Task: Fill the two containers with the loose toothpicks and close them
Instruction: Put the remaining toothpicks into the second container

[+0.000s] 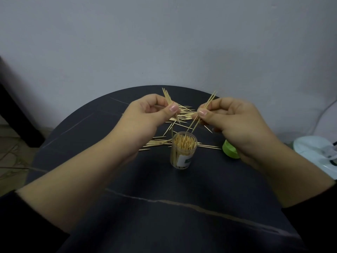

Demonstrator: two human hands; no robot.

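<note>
so the surface is a round dark table [182,225] with thin pale veins running across it, kinda marble-looking; it's pushed up near a plain grey-white wall [164,42]; off to the left there's some black furniture [18,115] standing on a beige floor [12,157] with a few thin strands lying on it; at the right edge sits a white plastic thing [310,145], can't tell what, with a white cable [323,109] curving along the wall just above it
</note>
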